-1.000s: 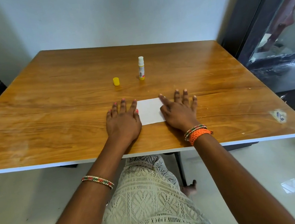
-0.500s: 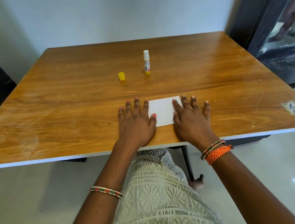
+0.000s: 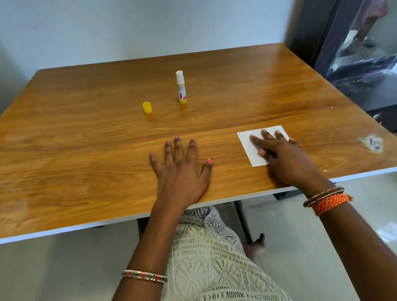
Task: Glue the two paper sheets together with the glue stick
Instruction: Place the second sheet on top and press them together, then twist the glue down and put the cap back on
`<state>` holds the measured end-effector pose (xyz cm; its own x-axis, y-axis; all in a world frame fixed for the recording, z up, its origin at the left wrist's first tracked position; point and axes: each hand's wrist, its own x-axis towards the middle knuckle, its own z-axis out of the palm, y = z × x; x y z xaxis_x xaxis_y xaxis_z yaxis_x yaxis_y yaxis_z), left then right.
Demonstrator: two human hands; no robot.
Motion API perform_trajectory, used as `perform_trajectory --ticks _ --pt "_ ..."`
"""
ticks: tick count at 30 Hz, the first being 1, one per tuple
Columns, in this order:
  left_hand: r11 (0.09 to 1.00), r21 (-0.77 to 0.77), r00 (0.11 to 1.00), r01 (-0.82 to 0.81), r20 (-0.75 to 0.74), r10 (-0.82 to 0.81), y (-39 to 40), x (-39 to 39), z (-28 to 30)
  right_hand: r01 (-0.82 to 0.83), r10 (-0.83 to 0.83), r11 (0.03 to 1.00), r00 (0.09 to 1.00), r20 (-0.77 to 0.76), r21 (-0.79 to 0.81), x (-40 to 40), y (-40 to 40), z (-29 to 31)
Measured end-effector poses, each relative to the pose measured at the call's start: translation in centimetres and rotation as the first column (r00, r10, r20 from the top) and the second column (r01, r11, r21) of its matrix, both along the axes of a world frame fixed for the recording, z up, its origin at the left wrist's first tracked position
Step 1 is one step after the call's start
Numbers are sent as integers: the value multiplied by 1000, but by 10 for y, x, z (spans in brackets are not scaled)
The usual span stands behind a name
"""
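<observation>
Your right hand lies flat with straight fingers on the white paper, pinning it to the table near the front right edge; your left hand rests spread and flat on bare wood, well apart from the paper and holding nothing. Only one white rectangle shows, so you are probably pressing two sheets stacked edge to edge, letting the glue take under your palm, though I cannot tell whether a second sheet lies beneath. Flat fingers suit that: they spread the pressure and keep the paper from curling or sliding.

Further back, near the middle of the table, the glue stick stands upright and uncapped, with its yellow cap just beside it on the left. Standing it on its base keeps the sticky tip off the wood, and both sit within easy reach for recapping.
</observation>
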<state>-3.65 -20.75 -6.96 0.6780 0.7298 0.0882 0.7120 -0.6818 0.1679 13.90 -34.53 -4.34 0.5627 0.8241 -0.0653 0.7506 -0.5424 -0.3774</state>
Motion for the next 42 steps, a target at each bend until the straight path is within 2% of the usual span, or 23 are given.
perform_trajectory --ticks 3,4,6,8,9,11,14,15,17,19,23,24,26,28,30,32,34,36,39,42 --pt "1000 -16 1000 -2 -3 2 -1 0 3 -7 7 1000 1000 -12 -7 1 2 4" --pt "1000 -22 1000 -11 -1 11 -2 0 3 12 -12 999 1000 -24 35 1 5 5" --pt "999 -12 993 -41 109 43 -2 0 8 97 -89 945 995 -41 311 -5 12 8" --pt "994 -44 914 -96 391 106 7 3 22 175 -142 764 985 -103 621 -15 31 17" --pt "990 -80 851 -114 507 139 14 7 31 198 -116 692 980 -164 694 -17 47 21" --pt "987 -114 758 -111 632 158 33 23 44 289 -59 650 941 -332 703 -16 88 24" --pt "966 -256 613 -45 756 229 69 51 51 372 -56 712 876 -480 596 -13 153 21" --pt "956 -290 597 -42 760 257 80 59 50 365 -59 744 870 -489 559 -12 170 17" --pt "953 -293 634 -76 724 273 103 72 44 320 -55 801 881 -470 506 -11 194 10" --pt "948 -309 672 -80 686 281 126 84 39 267 -11 818 893 -450 509 -6 212 5" --pt "921 -382 692 -80 644 327 152 101 23 148 107 771 929 -356 619 3 229 -6" --pt "918 -386 672 -91 656 343 155 104 18 115 138 767 931 -338 631 4 231 -8" --pt "888 -458 558 -32 729 396 158 107 13 78 194 760 920 -340 645 7 234 -10" --pt "835 -537 426 118 787 446 161 115 14 86 232 732 901 -365 676 10 238 -9" --pt "831 -525 311 186 833 457 160 118 18 108 250 700 889 -384 706 11 239 -8" --pt "824 -504 169 259 863 476 156 118 25 175 308 670 819 -484 722 8 240 -7" --pt "815 -492 90 305 867 489 154 117 31 296 380 667 654 -654 684 6 242 -3" --pt "814 -485 78 319 870 487 153 115 38 418 417 671 471 -777 613 9 243 2" --pt "789 -525 67 319 843 534 153 111 45 510 482 680 231 -845 527 14 240 8" --pt "743 -572 63 347 805 591 149 111 45 532 509 709 69 -858 463 14 236 10"
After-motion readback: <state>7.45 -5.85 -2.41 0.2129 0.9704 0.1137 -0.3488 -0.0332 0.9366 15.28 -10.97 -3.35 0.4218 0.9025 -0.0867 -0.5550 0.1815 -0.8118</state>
